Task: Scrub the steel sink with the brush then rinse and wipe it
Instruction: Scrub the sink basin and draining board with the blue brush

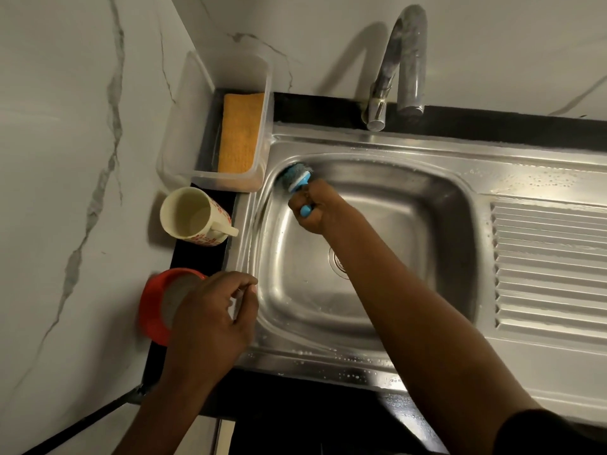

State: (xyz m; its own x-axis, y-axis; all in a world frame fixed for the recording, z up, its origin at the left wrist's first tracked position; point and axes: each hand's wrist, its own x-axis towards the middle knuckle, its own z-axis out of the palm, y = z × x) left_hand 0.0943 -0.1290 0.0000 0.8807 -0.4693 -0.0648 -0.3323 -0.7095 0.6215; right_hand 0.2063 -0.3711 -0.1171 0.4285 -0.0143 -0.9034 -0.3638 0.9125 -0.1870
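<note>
The steel sink (377, 149) fills the middle of the head view, its basin wet and its drain partly hidden behind my right forearm. My right hand (317, 205) grips the blue handle of the brush (295, 178). The brush's steel-wool head presses into the basin's far left corner. My left hand (213, 313) rests on the sink's left rim with its fingers loosely curled and holds nothing. A yellow cloth (241, 133) lies in a clear plastic tub (184, 133) at the back left.
A curved tap (404, 60) rises behind the basin. A cream mug (193, 216) and a red-rimmed container (157, 303) stand on the black counter to the left. The ribbed drainboard (548, 264) lies to the right. Marble wall encloses the left and back.
</note>
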